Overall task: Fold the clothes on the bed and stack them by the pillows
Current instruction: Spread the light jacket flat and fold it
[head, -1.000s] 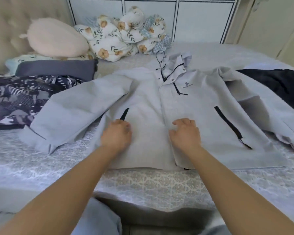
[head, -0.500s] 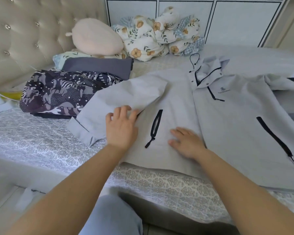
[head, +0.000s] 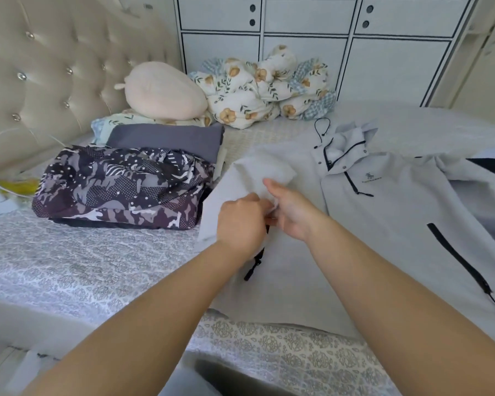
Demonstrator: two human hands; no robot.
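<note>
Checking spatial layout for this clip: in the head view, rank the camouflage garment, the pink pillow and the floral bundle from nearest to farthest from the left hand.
From the left hand:
1. Camouflage garment, just to its left.
2. Pink pillow, beyond it by the headboard.
3. Floral bundle, at the far edge; close to the pillow's distance, so that order is loose.

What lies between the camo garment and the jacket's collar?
In the head view, the jacket's folded-in sleeve, held by both hands, lies between camo garment and collar.

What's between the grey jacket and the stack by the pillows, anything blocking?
Nothing visible blocks it. Both the left hand and right hand already grip the sleeve of the grey jacket. Only bare bedspread lies between it and the folded camouflage garment by the pillows.
</note>
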